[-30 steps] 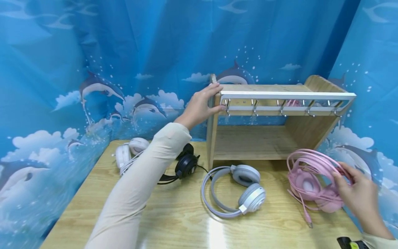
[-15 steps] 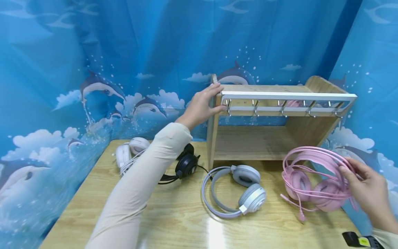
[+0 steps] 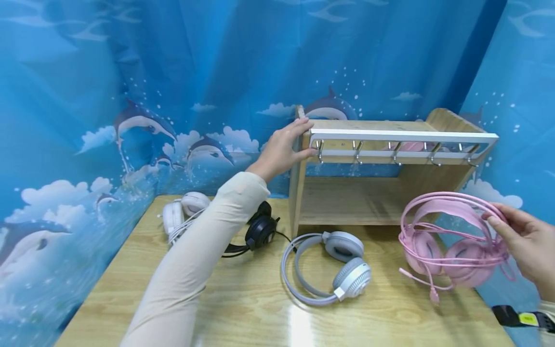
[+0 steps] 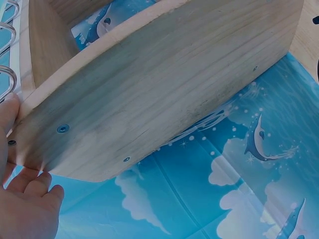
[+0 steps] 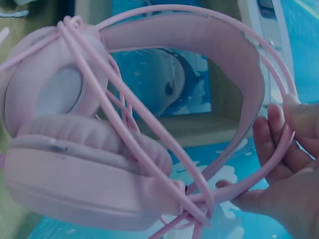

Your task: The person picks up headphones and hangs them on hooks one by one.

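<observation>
Pink headphones (image 3: 466,275), wrapped in pink cable (image 3: 459,262), hung headband-up above the table's (image 3: 243,301) right edge; a hooked wooden rack (image 3: 351,200) stood toward the far right corner.

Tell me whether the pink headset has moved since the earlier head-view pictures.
Yes. Held by the right hand, the pink headset has moved upward in the head view: its top now stands higher against the wooden rack.

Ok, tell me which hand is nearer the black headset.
Left: the left hand holds the rack's left end, up and right of the black headset; the right hand grips the pink headset, far to the right.
</observation>
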Demonstrator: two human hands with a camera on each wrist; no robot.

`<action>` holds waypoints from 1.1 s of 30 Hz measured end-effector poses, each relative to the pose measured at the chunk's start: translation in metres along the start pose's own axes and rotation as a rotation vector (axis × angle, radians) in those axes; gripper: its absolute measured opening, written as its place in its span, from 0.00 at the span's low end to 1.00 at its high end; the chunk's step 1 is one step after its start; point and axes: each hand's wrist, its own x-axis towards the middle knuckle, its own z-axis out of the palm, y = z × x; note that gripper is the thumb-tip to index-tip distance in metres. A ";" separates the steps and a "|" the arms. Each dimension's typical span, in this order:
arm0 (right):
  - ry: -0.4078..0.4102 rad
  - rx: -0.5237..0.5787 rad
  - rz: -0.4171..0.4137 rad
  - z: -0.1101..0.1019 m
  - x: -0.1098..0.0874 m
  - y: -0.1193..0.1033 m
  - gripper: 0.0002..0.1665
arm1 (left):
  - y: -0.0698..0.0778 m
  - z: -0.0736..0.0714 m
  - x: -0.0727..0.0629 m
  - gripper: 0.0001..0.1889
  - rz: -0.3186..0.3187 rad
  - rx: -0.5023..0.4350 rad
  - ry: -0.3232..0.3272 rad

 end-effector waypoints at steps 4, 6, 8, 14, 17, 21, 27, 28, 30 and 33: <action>-0.004 0.205 -0.087 -0.007 0.014 0.003 0.22 | 0.000 0.000 0.000 0.38 -0.005 -0.001 0.002; -0.016 0.331 -0.122 -0.010 0.024 0.005 0.21 | 0.000 -0.001 0.001 0.38 -0.012 0.000 -0.001; -0.034 0.472 -0.152 -0.012 0.034 0.009 0.20 | 0.001 -0.002 0.001 0.38 -0.016 -0.001 -0.001; -0.073 0.578 -0.173 -0.029 0.063 0.053 0.20 | 0.000 -0.002 0.002 0.38 -0.012 -0.003 0.002; -0.085 0.564 -0.158 -0.035 0.070 0.063 0.21 | 0.000 0.000 0.002 0.38 -0.009 0.001 0.001; -0.131 0.643 -0.146 -0.034 0.067 0.043 0.20 | 0.000 0.001 0.001 0.38 -0.010 0.002 0.001; -0.172 0.736 -0.137 -0.032 0.067 0.025 0.20 | -0.001 0.002 0.001 0.37 -0.008 -0.002 0.004; -0.175 0.751 -0.131 -0.031 0.068 0.025 0.20 | -0.001 0.002 0.001 0.37 -0.010 -0.002 0.004; -0.182 0.792 -0.131 -0.031 0.070 0.027 0.20 | 0.000 0.002 0.001 0.37 -0.013 0.001 0.003; -0.190 0.854 -0.141 -0.032 0.073 0.032 0.21 | 0.001 0.002 0.001 0.38 -0.014 -0.001 0.000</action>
